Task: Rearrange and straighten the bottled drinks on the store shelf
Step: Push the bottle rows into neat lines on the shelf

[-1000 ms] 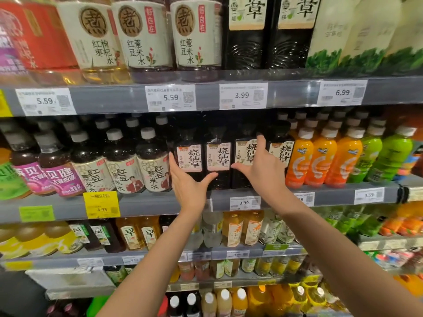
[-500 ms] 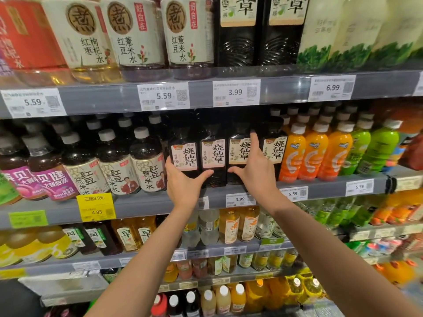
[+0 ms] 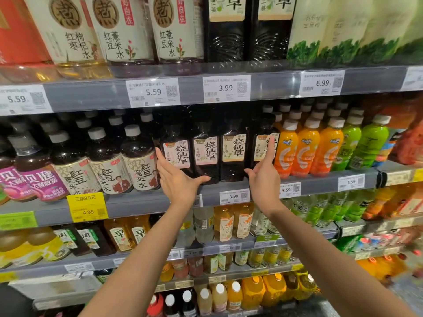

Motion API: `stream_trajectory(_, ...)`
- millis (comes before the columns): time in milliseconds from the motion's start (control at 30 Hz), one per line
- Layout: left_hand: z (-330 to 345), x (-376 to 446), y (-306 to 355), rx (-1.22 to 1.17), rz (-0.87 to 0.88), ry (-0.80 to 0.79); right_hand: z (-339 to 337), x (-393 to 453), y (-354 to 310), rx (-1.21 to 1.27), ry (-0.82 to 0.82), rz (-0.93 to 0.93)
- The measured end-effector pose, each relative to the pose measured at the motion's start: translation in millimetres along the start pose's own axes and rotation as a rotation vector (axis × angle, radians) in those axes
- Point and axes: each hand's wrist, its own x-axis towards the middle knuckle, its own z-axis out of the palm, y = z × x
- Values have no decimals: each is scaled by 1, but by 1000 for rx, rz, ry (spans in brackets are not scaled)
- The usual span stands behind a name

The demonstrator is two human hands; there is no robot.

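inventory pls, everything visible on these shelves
Square dark bottles with cream labels: four in front, middle shelf centre, between the hands.
Round dark bottles with white caps: several rows, middle shelf left.
Orange bottles with white caps: three in front, more behind, middle shelf right.
Green bottles: two in front, further right.
Large cream-labelled bottles: three, top shelf.
Yellow price tag: one, middle shelf edge.
Left hand: open, at leftmost square bottle.
Right hand: open, at rightmost square bottle.
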Motion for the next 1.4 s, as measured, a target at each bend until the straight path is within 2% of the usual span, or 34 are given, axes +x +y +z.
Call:
stream_trajectory(333,-2,-3,3,-17,-29,-12,-2,1,6,122,-69,-113)
stream_trajectory(500,-5,-1,2,-103,-34,-14,-15,7,-4,230,125,-33)
stream_trajectory(600,-5,2,1,-159,-60,5,-25,26,-15,96,144,18)
stream_trajectory(733,-5,2,4,-185,-93,15,-37,38,-25,-127,66,66)
stream_trajectory(1000,-9,3,4,-233,-118,16,-54,48,-41,-365,36,75)
stream_trajectory(1200,-9,4,2,-248,-106,10,-52,52,-42,-371,42,47)
stream_trajectory(1400,-8,6,1,-268,-105,21,-48,54,-40,-239,55,53)
